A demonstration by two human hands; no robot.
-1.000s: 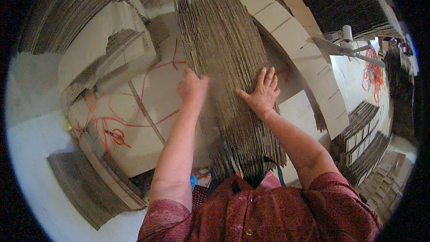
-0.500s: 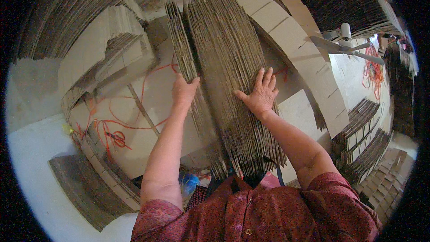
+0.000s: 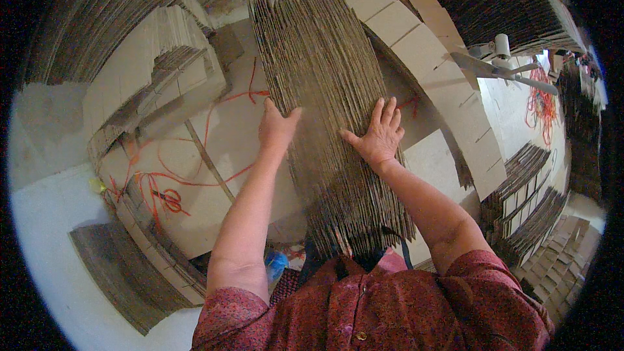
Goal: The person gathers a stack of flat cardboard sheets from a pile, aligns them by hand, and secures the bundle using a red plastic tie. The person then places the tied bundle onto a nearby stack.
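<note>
A long stack of brown cardboard sheets [image 3: 325,58], standing on edge and packed side by side, runs from the far middle down to my body. At its left side, my left hand [image 3: 278,129] grips the outermost sheets, thumb over the top and fingers down the outer face, partly hidden. My right hand [image 3: 378,138] lies across the stack's right part. Its thumb rests on the top edges, and its spread fingers reach past the right side.
Bent cardboard panels [image 3: 422,58] lie right of the stack, with more piled cardboard [image 3: 140,84] at the far left. Loose red strapping [image 3: 169,200] and scissors-like red loops lie left of my left forearm. A fan [image 3: 504,68] stands at right. A blue plastic piece [image 3: 276,263] lies near my body.
My left hand has moved slightly right with a thin bundle of cardboard sheets. The gap between that bundle and the main stack has shut. My right hand has stayed in place.
</note>
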